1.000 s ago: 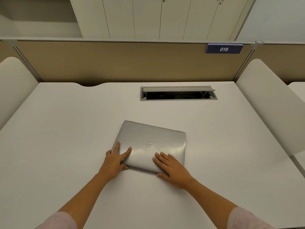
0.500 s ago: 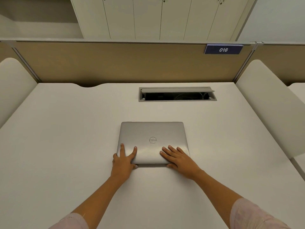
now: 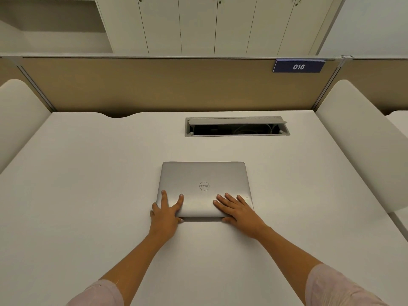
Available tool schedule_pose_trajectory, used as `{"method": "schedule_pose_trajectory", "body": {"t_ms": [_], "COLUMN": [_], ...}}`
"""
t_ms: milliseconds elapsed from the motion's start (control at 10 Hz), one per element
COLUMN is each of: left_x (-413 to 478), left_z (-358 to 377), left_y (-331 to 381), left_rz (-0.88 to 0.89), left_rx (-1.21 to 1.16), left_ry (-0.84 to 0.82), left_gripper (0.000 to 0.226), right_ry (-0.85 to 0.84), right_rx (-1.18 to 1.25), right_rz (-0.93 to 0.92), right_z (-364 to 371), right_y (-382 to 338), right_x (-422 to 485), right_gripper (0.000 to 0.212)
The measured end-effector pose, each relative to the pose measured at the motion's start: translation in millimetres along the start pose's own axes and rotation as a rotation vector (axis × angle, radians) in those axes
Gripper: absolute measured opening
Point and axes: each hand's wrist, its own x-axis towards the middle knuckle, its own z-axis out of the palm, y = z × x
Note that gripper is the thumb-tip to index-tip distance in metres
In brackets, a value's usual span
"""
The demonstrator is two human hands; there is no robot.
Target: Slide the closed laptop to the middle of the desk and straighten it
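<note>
A closed silver laptop [image 3: 204,180] with a round logo lies flat on the white desk [image 3: 88,195], near the desk's middle, its edges square to the desk's back edge. My left hand [image 3: 166,212] rests on its near left corner, fingers spread on the lid and thumb at the front edge. My right hand [image 3: 239,212] lies flat on the near right corner, fingers apart on the lid and thumb at the front edge. Both hands press on the laptop.
An open cable hatch [image 3: 237,127] is set into the desk behind the laptop. A tan partition [image 3: 154,85] with a blue sign "016" [image 3: 298,66] closes the back. White side dividers stand at the left [image 3: 17,115] and right [image 3: 362,138].
The laptop has turned from a skewed angle to square with the desk and shifted slightly right and away from me. Both hands stayed on its near corners.
</note>
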Motion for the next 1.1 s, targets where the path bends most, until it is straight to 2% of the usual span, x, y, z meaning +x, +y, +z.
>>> {"method": "schedule_pose_trajectory", "body": {"t_ms": [600, 700, 800, 1000, 1100], "left_x": [3, -2, -19, -49, -61], "left_z": [11, 16, 21, 54, 64], "left_y": [-7, -11, -11, -33, -39], "left_rz": [0.041, 0.047, 0.068, 0.165, 0.191], "left_rx": [0.077, 0.115, 0.139, 0.132, 0.152], "left_ry": [0.030, 0.040, 0.101, 0.191, 0.176], "left_gripper": [0.071, 0.071, 0.062, 0.074, 0.072], "right_ry": [0.016, 0.054, 0.092, 0.185, 0.211], "right_rx": [0.108, 0.141, 0.157, 0.167, 0.173], "right_rz": [0.048, 0.090, 0.130, 0.144, 0.164], "right_z": [3, 6, 14, 46, 62], "right_y": [-6, -15, -25, -42, -51], "right_x": [-1, -4, -10, -41, -59], "right_gripper": [0.056, 0.055, 0.057, 0.062, 0.060]}}
